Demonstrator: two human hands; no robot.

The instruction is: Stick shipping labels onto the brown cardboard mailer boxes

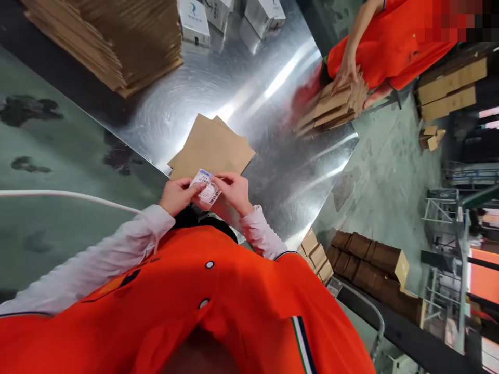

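Observation:
Close to my body, both hands hold a small white printed label (205,188) with a blue strip at its top and barcodes on it. My left hand (177,195) pinches its left side between thumb and fingers. At the label's upper right, my right hand (235,190) is closed with thumb and fingertips on the edge. Just beyond my hands, flat brown cardboard pieces (213,143) lie overlapping at the near edge of the shiny metal table (268,150). The label partly covers the nearest cardboard edge.
A tall stack of flattened cardboard (144,41) stands at the table's far left, beside white boxes (195,23). At right, a person in orange (384,47) has hands on a cardboard bundle (337,104). Brown cartons (370,254) sit lower right. A white cable (70,194) runs to my left sleeve.

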